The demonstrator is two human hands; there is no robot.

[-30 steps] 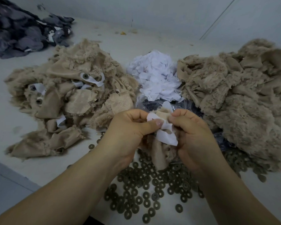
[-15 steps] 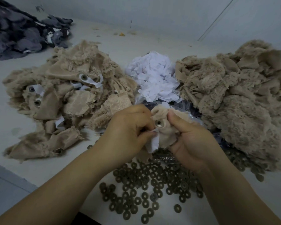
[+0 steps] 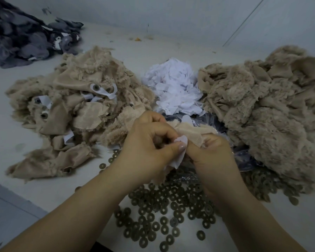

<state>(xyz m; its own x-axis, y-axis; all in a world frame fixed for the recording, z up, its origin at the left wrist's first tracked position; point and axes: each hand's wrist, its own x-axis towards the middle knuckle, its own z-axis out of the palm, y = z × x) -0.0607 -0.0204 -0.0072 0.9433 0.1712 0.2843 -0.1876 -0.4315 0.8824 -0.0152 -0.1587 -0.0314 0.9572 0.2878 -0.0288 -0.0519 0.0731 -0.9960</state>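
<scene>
Both hands meet at the centre over a small tan plush fabric piece (image 3: 190, 130). My left hand (image 3: 149, 142) has its fingers curled and its thumb pinches a white fabric strip (image 3: 180, 157) against the piece. My right hand (image 3: 213, 157) grips the tan piece from the right, fingers curled under it. The strip hangs down between the two hands. Below them lies a spread of dark green plastic washers (image 3: 162, 215) on the white table (image 3: 16, 179).
A pile of tan plush pieces with white strips and eyes (image 3: 71, 106) lies at left. A bigger tan plush pile (image 3: 271, 115) sits at right. White fabric scraps (image 3: 173, 88) are heaped behind the hands. Dark grey fabric (image 3: 25, 37) is at far left, a clear plastic bag (image 3: 244, 157) under the right pile.
The tan piece was turned so the eye seen half a second ago is hidden. My left thumb moved onto the white strip, and both hands dropped slightly toward me.
</scene>
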